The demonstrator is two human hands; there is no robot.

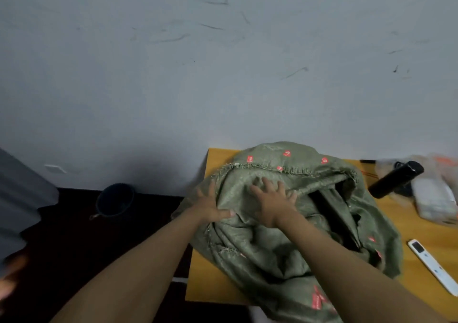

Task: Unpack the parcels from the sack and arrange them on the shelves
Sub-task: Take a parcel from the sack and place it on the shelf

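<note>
Head view: our left hand [212,207] grips the sack [285,243] fabric; our right hand [275,205] presses it, fingers spread, on the desk [205,283].

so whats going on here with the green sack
A person is working on a green woven sack that lies slumped on a yellow table. The left hand holds a fold of the cloth at the sack's edge, thumb over it, while the right hand lies spread flat on the fabric near the mouth. The mouth gapes open to the right, dark inside. No parcel is out yet. A black cylinder, plastic-wrapped packets and a white remote sit on the table's right side.
</note>
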